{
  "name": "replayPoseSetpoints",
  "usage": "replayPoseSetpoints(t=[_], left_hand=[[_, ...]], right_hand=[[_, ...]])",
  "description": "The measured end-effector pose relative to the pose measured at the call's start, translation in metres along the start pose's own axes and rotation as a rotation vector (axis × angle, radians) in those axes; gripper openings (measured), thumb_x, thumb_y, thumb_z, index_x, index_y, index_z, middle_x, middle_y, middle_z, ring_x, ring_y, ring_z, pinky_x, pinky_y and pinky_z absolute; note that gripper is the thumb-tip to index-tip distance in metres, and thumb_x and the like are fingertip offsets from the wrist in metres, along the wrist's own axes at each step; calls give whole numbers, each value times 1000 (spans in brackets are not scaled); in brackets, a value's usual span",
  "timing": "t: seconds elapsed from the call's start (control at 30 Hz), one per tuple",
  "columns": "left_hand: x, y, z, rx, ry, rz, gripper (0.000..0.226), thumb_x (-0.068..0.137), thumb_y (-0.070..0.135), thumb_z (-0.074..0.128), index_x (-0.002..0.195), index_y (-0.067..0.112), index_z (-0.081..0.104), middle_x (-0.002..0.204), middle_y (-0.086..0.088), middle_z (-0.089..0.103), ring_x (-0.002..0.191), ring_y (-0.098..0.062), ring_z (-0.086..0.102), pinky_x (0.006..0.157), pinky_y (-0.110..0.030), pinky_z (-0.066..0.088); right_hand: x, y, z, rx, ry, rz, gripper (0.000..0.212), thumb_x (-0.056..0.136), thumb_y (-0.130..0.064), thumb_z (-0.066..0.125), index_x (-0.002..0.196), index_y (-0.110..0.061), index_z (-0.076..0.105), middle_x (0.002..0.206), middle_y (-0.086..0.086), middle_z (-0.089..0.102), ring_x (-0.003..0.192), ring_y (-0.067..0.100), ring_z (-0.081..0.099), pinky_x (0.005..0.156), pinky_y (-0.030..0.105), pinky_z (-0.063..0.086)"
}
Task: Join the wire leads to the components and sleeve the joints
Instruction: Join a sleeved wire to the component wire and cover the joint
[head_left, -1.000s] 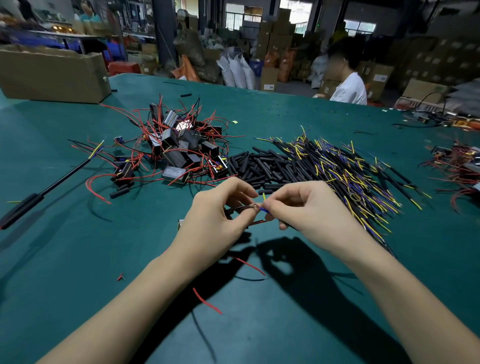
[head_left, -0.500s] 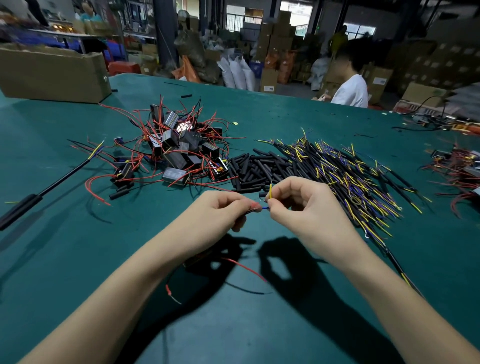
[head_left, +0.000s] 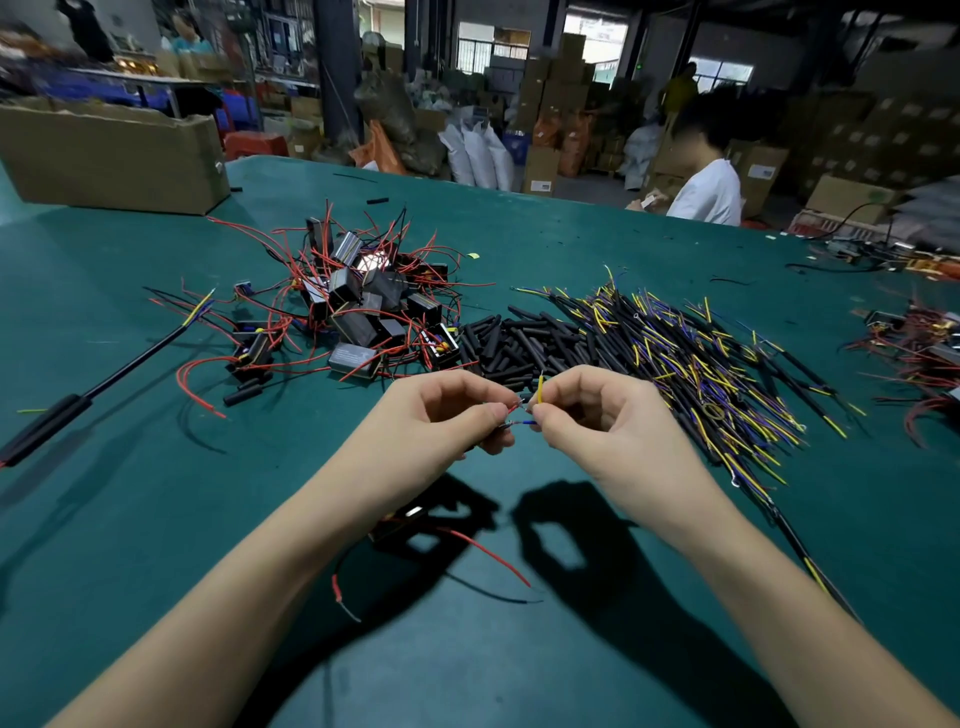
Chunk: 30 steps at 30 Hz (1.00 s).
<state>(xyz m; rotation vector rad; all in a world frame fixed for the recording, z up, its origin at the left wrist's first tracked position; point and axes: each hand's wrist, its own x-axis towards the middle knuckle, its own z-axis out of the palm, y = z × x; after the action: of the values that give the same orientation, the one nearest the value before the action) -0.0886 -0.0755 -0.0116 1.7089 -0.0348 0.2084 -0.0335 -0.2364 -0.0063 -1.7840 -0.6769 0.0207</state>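
My left hand (head_left: 447, 415) pinches the red lead (head_left: 511, 407) of a black component (head_left: 400, 522) that hangs below it, mostly hidden under my wrist. My right hand (head_left: 597, 415) pinches a black cable's blue lead (head_left: 525, 424), its yellow lead (head_left: 540, 388) sticking up. The two bare wire ends meet between my fingertips above the green table (head_left: 156, 519). Behind my hands lie a pile of black components with red wires (head_left: 374, 306), loose black sleeves (head_left: 514, 343) and a heap of black cables with yellow and blue leads (head_left: 691, 353).
A long black cable with a sleeve (head_left: 78, 402) lies at the left. A cardboard box (head_left: 114, 156) stands at the far left. More wired parts (head_left: 914, 343) sit at the right edge. A person in white (head_left: 706, 192) is beyond the table's far side.
Both hands have risen slightly from the table, still pinching the wire ends together. The component now hangs below my left wrist with its red and black leads trailing on the table.
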Motion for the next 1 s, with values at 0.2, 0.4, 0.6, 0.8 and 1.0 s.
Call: replayPoseSetpoints(t=[0.2, 0.4, 0.6, 0.8, 1.0], left_hand=[[0, 0, 0, -29, 15, 27, 10, 88, 7, 62, 90, 9, 71, 69, 5, 70, 67, -4, 60, 67, -9, 45], [-2, 3, 0, -41, 26, 48, 8, 84, 14, 68, 80, 17, 74, 71, 4, 72, 69, -4, 61, 70, -10, 48], [-2, 3, 1, -33, 93, 70, 15, 85, 14, 67, 72, 17, 74, 67, 2, 72, 63, -3, 61, 65, -10, 48], [-2, 5, 1, -24, 87, 48, 16, 87, 13, 65, 75, 15, 74, 67, 1, 71, 64, -5, 60, 66, -11, 48], [-3, 8, -1, -9, 82, 44, 16, 88, 13, 64, 74, 15, 73, 64, 5, 69, 60, -1, 57, 60, -8, 44]], right_hand=[[0, 2, 1, -10, 2, 2, 19, 84, -5, 66, 72, -19, 64, 72, -2, 66, 68, 12, 56, 71, 39, 49], [0, 1, 1, -17, -14, -5, 18, 84, -4, 66, 74, -19, 64, 74, 3, 68, 67, 11, 56, 68, 35, 48], [-2, 1, 4, -14, -23, -31, 20, 84, -5, 67, 72, -21, 64, 66, -9, 63, 61, 5, 52, 57, 20, 41], [-4, -2, 5, -15, -16, -108, 17, 85, -3, 66, 79, -19, 69, 76, -3, 71, 66, 7, 56, 63, 30, 46], [-4, -1, 4, -73, 14, -193, 15, 83, -4, 68, 79, -19, 69, 75, -5, 69, 72, 14, 61, 73, 20, 46]])
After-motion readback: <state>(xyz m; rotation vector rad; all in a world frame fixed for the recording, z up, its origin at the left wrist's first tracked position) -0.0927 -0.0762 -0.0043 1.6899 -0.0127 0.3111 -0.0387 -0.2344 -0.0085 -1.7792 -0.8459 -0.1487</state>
